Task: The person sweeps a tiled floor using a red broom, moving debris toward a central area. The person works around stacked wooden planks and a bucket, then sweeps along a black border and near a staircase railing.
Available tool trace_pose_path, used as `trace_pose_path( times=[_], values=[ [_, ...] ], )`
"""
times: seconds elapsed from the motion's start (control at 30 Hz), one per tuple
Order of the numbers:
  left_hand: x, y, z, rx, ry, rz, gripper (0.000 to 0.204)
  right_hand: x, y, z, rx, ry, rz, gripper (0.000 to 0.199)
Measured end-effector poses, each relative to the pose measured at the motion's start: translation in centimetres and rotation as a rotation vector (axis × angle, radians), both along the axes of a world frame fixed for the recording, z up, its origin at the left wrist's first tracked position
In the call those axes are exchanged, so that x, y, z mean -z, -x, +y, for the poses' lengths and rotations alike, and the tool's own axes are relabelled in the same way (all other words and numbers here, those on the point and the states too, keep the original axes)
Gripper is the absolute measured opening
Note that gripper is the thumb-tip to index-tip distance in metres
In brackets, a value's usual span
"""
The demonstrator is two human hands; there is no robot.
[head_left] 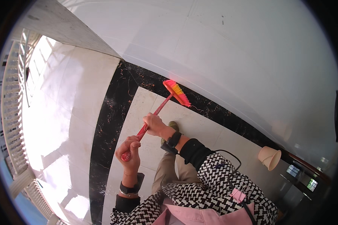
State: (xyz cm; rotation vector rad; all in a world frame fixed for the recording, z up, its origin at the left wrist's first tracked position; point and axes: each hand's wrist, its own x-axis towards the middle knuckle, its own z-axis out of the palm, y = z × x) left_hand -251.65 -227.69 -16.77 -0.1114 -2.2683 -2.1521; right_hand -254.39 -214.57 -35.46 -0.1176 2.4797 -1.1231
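Note:
A broom with a red handle (162, 106) slants up and away from me, held in both hands. My left hand (129, 150) is wrapped round the handle close to its near end. Farther along the same handle, my right hand (154, 125) is closed round it. The broom's head (177, 92), with pink, orange and yellow bristles, rests over the black marbled floor border (146, 80) near the foot of the white wall. Where the bristle tips touch the floor, I cannot tell exactly.
A white tiled wall (229, 48) rises ahead, meeting a pillar edge (112, 50) at the left. A beige bucket (269, 157) stands at the right beside dark furniture (304, 176). Far left runs a white balustrade (12, 101) beyond sunlit floor. My green shoe (173, 125) shows below my right wrist.

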Motion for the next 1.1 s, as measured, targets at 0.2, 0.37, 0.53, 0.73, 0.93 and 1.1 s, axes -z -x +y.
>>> trace_pose_path(
  times=[0.2,0.37,0.53,0.73,0.93,1.1],
  values=[
    [-3.4,2.0,0.8,0.095,0.372,0.204,0.017,-4.4,7.8,-2.8,-0.153,0.166,0.244,0.014],
    [-7.4,2.9,1.0,0.691,0.034,0.222,0.024,-10.1,-2.4,3.9,0.192,0.255,0.161,0.018],
    [1.0,7.8,3.1,0.834,-0.250,-0.185,0.017,-5.3,-4.4,7.4,0.480,-0.009,0.047,0.022],
    [1.2,19.7,-13.3,0.501,-0.032,-0.121,0.024,0.7,11.7,-11.6,0.435,0.132,0.136,0.022],
    [-2.7,26.6,-29.3,0.216,0.568,0.161,0.031,-1.7,30.4,-37.7,0.059,1.032,-0.162,0.018],
    [-7.4,25.5,-29.5,0.281,0.669,0.360,0.024,-11.7,28.0,-41.0,0.105,1.569,-0.953,0.018]
  ],
)
